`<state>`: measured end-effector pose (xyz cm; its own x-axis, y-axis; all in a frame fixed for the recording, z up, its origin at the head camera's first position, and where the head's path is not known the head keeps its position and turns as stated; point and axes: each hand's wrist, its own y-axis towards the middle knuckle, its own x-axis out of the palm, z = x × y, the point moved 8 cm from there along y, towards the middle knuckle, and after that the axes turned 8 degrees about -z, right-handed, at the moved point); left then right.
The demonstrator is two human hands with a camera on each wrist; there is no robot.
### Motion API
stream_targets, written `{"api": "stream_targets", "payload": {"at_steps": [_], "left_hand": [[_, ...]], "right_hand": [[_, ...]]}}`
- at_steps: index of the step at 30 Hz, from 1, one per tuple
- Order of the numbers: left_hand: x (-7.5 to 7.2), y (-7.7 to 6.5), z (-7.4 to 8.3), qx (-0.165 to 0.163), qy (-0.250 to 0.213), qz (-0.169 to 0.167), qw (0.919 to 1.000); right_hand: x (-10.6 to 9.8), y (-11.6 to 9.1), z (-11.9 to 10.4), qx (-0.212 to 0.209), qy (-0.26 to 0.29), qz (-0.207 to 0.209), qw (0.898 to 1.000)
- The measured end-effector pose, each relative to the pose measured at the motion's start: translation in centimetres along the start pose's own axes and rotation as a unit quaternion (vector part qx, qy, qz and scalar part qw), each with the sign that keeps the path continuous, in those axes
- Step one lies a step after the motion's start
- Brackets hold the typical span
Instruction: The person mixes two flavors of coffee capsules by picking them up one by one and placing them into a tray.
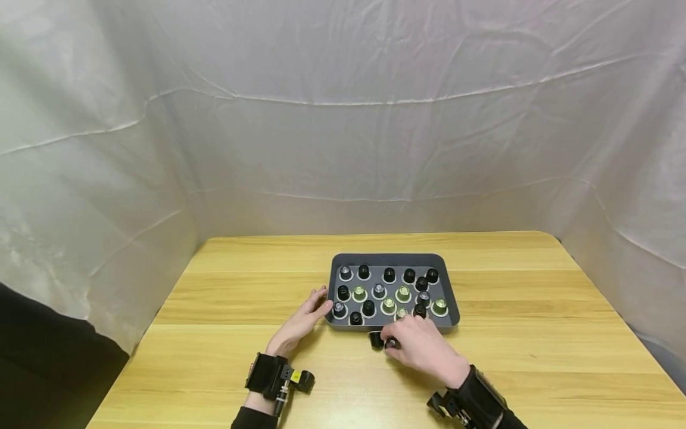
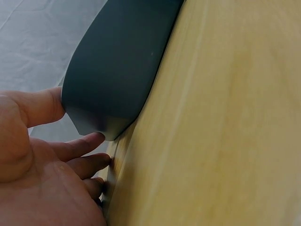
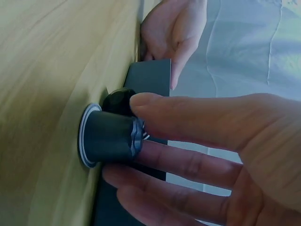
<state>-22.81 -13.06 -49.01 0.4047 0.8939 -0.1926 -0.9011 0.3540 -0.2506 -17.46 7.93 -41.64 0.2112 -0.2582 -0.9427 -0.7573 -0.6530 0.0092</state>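
My right hand (image 1: 423, 351) pinches a dark grey coffee capsule (image 3: 110, 139) by its narrow end between thumb and fingers, its silver-rimmed wide end facing the wooden table. Just beside it stands a black coffee capsule (image 1: 376, 339), partly hidden behind the thumb in the right wrist view. Both are in front of a grey rectangular tray (image 1: 393, 260). My left hand (image 1: 299, 328) rests against the tray's left end, thumb at the rim and fingers stretched along the outer wall. Inside the tray, several black, grey and green capsules (image 1: 404, 294) stand with their wide ends down.
The wooden table (image 1: 257, 298) extends around the tray on all sides. Pale curtains (image 1: 375, 149) hang behind and at both sides of the table. A dark area (image 1: 48, 357) lies beyond its left edge.
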Motion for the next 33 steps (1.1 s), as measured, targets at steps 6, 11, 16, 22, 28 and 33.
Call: {"api": "stream_targets", "payload": {"at_steps": [6,11,16,22,28,33], "left_hand": [[-0.04,0.0,-0.03,-0.002,0.004,0.001,1.0],[-0.04,-0.05,0.02,-0.001,0.005,0.002,1.0],[-0.04,-0.03,0.08,0.002,0.006,0.0,1.0],[-0.04,-0.06,0.21,0.003,0.007,0.0,1.0],[-0.04,-0.06,0.24,0.002,0.007,-0.001,1.0],[0.01,0.03,0.16,0.005,0.006,-0.003,1.0]], "right_hand": [[0.26,0.06,-0.31,-0.014,-0.006,-0.002,1.0],[0.4,0.17,-0.66,-0.036,-0.014,0.012,0.999],[0.33,0.01,-0.7,-0.038,-0.036,0.032,0.998],[0.43,0.01,-0.48,-0.024,-0.029,0.028,0.999],[0.68,0.07,-0.66,-0.033,-0.034,0.02,0.999],[0.82,0.06,-0.66,-0.032,-0.034,0.021,0.999]]}}
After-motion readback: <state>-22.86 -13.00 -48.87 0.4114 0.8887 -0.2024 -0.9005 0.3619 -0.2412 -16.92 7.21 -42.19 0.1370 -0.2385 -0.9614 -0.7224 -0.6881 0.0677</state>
